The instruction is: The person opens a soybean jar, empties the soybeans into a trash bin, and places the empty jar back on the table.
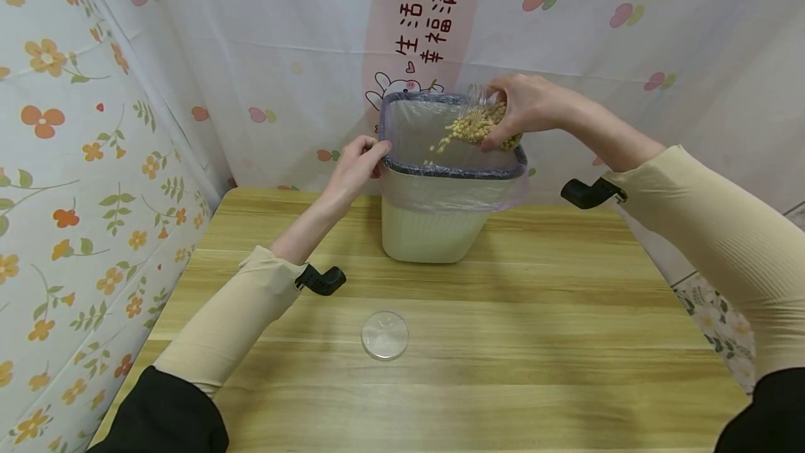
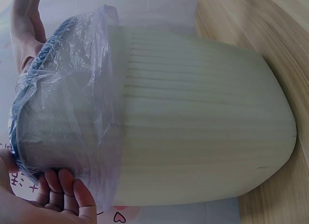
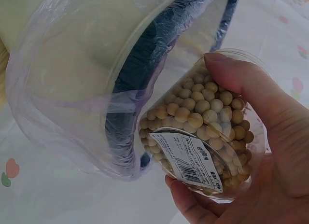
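A cream trash bin (image 1: 430, 233), lined with a thin clear plastic bag (image 2: 72, 96), stands at the back of the table. My left hand (image 1: 358, 166) grips its left rim, thumb at the top edge and fingers curled against the bagged outside. Over the bin's right side, my right hand (image 1: 534, 103) holds a clear jar (image 3: 207, 122) tipped towards the opening. Pale round soybeans (image 1: 468, 128) fill much of the jar, and some are falling from its mouth into the bin. A printed white label (image 3: 188, 161) shows on the jar. The bin's bottom inside is hidden.
A round clear lid (image 1: 385, 335) lies on the wooden table (image 1: 534, 341), in front of the bin. Behind the bin hangs a white printed cloth (image 1: 283, 40), and a floral cloth (image 1: 94, 180) hangs along the left side.
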